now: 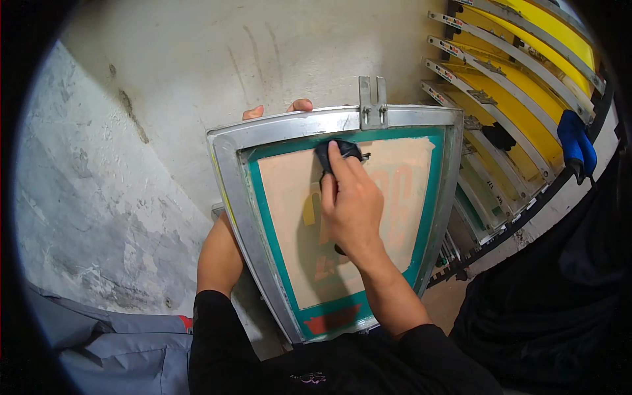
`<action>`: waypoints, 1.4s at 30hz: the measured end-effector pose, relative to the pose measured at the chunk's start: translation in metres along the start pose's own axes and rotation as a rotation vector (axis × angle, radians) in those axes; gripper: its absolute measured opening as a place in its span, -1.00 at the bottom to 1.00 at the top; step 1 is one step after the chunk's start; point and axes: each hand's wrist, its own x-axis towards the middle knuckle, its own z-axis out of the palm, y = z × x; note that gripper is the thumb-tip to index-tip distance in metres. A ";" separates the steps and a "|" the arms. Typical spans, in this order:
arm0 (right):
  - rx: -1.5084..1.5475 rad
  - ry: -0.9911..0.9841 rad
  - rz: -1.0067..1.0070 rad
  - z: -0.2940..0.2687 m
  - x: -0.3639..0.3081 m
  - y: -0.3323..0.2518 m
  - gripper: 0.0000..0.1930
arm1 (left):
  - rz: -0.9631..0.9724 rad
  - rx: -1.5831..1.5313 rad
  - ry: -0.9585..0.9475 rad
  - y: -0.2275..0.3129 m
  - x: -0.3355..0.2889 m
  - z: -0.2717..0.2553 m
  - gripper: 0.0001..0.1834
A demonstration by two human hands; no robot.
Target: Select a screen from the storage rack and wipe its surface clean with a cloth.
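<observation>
A metal-framed printing screen (230,197) leans upright before me, its mesh edged in green round a pale beige panel (289,224) with faint lettering. My left forearm passes behind it. From my left hand (302,105) only fingertips show, hooked over the top bar; the rest is hidden behind the screen. My right hand (354,204) is closed on a bunched black cloth (322,157), pressed against the mesh near the top green border. A slotted metal bracket (374,108) sits on the top bar, right of the cloth.
Several metal-framed screens with yellow mesh (520,92) stand in a rack at the right. A blue and black object (577,145) hangs at its edge. A stained pale wall (178,66) rises behind. Grey fabric (131,349) lies at the lower left.
</observation>
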 end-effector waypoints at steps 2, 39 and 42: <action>-0.021 -0.039 0.030 0.001 0.001 0.000 -0.51 | 0.004 -0.009 0.005 0.000 0.000 -0.001 -0.30; -0.033 -0.106 -0.115 0.021 -0.007 -0.037 -0.45 | 0.034 0.063 0.050 -0.002 -0.001 0.009 -0.30; -0.035 -0.117 -0.125 0.015 -0.006 -0.035 -0.47 | 0.028 0.061 0.070 -0.002 -0.002 0.009 -0.30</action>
